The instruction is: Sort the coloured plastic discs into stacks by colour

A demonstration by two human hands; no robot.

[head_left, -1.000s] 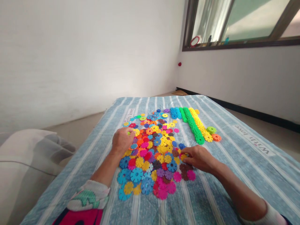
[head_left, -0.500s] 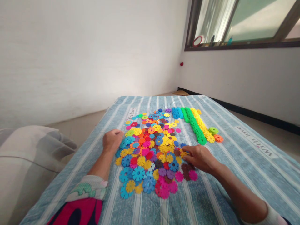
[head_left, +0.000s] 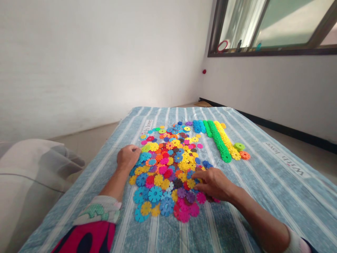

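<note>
A wide heap of flat, notched plastic snowflake discs (head_left: 155,194) in many colours lies on a striped cloth (head_left: 105,225). My left hand (head_left: 128,157) rests at the heap's left edge, fingers curled in closed; whatever they may hold is hidden. Over the heap's right side, my right hand (head_left: 214,182) has thumb and fingertips at the edge of a yellow snowflake disc (head_left: 191,183), seemingly pinching it. Brown and pink discs lie partly beneath this hand. Beyond it are rows of overlapping discs: a long green row (head_left: 218,142), a yellow row (head_left: 228,142) and shorter blue rows (head_left: 198,126).
A lime disc (head_left: 239,146) and an orange disc (head_left: 245,155) lie beside the yellow row. A pale draped cover (head_left: 31,182) stands left of the table. White walls and a window (head_left: 284,24) are behind, with a red-rimmed mirror (head_left: 222,46) on the sill.
My right hand has moved left and nearer to me, and a yellow disc now lies at its fingertips over a blue one. My left hand has barely shifted.
</note>
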